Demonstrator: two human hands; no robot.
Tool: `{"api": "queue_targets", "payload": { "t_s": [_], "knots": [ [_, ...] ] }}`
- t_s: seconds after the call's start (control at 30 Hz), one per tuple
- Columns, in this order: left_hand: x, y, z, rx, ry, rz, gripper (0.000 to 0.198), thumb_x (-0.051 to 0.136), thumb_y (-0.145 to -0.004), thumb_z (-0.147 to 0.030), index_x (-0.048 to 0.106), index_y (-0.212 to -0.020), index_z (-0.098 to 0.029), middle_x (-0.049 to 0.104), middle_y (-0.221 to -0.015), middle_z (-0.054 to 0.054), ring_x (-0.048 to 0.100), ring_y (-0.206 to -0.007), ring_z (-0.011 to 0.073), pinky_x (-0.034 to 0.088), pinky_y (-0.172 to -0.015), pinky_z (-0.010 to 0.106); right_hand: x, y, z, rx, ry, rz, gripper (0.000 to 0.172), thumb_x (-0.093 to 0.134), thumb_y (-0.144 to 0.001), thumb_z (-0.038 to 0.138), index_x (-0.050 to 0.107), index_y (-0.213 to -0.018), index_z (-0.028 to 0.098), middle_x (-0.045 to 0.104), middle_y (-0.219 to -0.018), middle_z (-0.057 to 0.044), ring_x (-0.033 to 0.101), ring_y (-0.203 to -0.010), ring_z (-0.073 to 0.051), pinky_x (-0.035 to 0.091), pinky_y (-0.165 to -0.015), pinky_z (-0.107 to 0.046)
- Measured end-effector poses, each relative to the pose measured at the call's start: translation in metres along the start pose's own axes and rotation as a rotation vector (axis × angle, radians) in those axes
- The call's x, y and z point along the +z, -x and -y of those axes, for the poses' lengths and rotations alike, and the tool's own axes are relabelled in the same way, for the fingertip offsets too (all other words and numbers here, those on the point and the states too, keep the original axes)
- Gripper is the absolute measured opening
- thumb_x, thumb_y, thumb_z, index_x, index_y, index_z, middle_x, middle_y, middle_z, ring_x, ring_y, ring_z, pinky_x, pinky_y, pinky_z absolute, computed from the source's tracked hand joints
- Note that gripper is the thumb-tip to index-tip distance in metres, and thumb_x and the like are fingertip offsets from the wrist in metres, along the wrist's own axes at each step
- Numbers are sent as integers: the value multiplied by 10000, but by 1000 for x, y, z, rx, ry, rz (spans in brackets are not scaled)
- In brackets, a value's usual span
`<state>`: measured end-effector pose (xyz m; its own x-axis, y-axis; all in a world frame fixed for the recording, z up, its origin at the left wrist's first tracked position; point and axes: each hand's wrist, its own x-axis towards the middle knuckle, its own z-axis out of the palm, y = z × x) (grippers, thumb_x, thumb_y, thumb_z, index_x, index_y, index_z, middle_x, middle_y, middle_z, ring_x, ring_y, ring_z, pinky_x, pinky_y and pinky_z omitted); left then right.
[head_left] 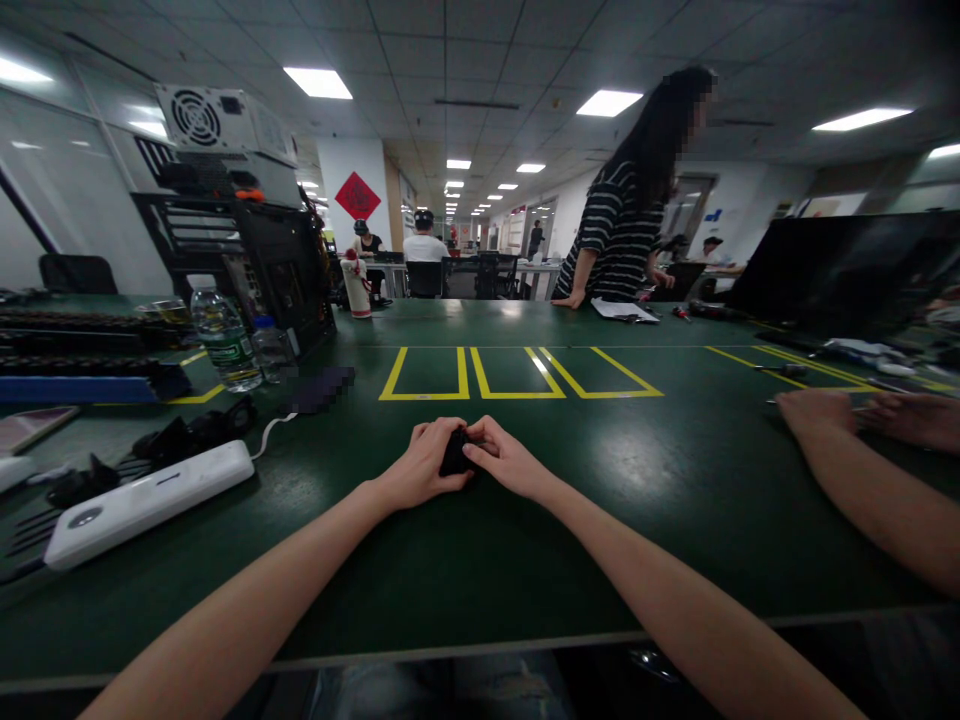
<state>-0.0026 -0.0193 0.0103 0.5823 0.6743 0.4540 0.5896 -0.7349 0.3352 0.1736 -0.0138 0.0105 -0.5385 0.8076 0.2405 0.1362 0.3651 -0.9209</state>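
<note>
Between my two hands, low over the green table [420,580], is a small black object [454,455]; its kind is hard to make out because fingers cover much of it. My left hand [424,465] wraps round its left side, thumb toward me. From the other side my right hand [510,455] grips it with thumb and fingertips. Just beyond my hands, yellow tape outlines [463,372] mark the tabletop.
At left lie a white power strip [154,500] with black plugs, a water bottle [223,335] and an open computer case [277,270]. A co-worker's hands [817,415] rest at right, near a dark monitor [840,270]. Someone in a striped shirt [619,235] stands across the table by a clipboard [624,310].
</note>
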Motion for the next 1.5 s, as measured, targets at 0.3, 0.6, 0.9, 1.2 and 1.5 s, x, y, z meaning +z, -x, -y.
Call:
{"api": "queue_targets", "payload": {
  "t_s": [0.3,0.6,0.9,1.2,1.5],
  "knots": [
    [1,0,1,0,2,-1,556,568,-700,-299,281,-1170,-219,446,-1082,62,431,-1024,219,263,-929,408,-2,-1,-4,50,36,-12,288,490,-770,328,441,-1024,200,498,-1002,-51,513,-939,-176,430,-821,-396],
    [2,0,1,6,-6,2,543,556,-705,-284,282,-1168,-209,444,-1076,61,429,-1012,211,264,-924,391,-1,1,-1,-6,-24,26,300,568,-717,242,418,-975,209,484,-1009,-22,507,-982,-160,423,-858,-364],
    [2,-1,1,8,-13,-5,566,566,-701,-300,273,-1177,-212,440,-1090,66,423,-1032,218,250,-937,407,-1,-1,-4,-7,5,-24,192,501,-766,296,439,-925,208,494,-961,-20,510,-944,-155,442,-811,-344],
    [0,0,1,2,-7,9,556,566,-705,-307,282,-1173,-212,440,-1090,67,423,-1034,221,253,-939,409,-2,-1,-3,44,-19,15,253,509,-761,279,448,-990,192,507,-996,-44,525,-937,-173,443,-808,-374],
    [-1,-1,-1,2,-10,17,547,557,-711,-310,285,-1174,-208,438,-1097,68,424,-1033,216,258,-938,409,-1,1,2,-27,16,-11,185,511,-757,289,452,-913,208,502,-949,-6,517,-955,-162,428,-837,-362]
  ]
}}
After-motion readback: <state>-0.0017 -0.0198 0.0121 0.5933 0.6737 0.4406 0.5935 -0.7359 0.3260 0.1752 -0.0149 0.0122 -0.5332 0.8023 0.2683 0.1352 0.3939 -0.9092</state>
